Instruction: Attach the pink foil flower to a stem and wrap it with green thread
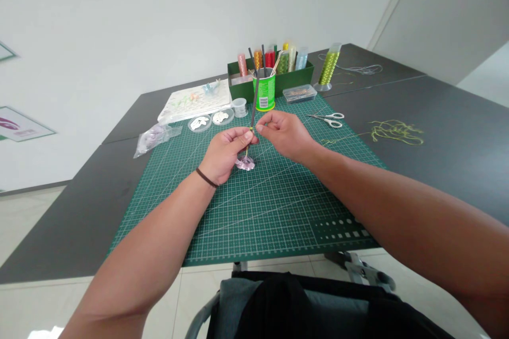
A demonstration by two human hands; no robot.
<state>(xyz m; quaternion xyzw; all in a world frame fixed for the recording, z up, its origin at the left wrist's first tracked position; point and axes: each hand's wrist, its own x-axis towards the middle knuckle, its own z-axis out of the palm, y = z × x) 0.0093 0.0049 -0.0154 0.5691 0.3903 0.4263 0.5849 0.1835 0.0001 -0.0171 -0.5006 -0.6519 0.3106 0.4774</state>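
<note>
My left hand (225,152) is closed around a thin dark stick (253,101) that stands almost upright over the green cutting mat (258,206). A small pale pink flower piece (245,163) hangs at the stick's lower end, just below my fingers. My right hand (284,132) pinches a fine yellow-green thread (252,129) at the stick, right beside my left thumb. Both hands meet above the mat's middle.
At the mat's far edge stand a green cup (265,92), a green box of bead tubes (274,71), a spool of green thread (330,66), scissors (330,119), small round dishes (210,121), a white tray (196,100) and a plastic bag (153,137). Loose thread (393,131) lies right.
</note>
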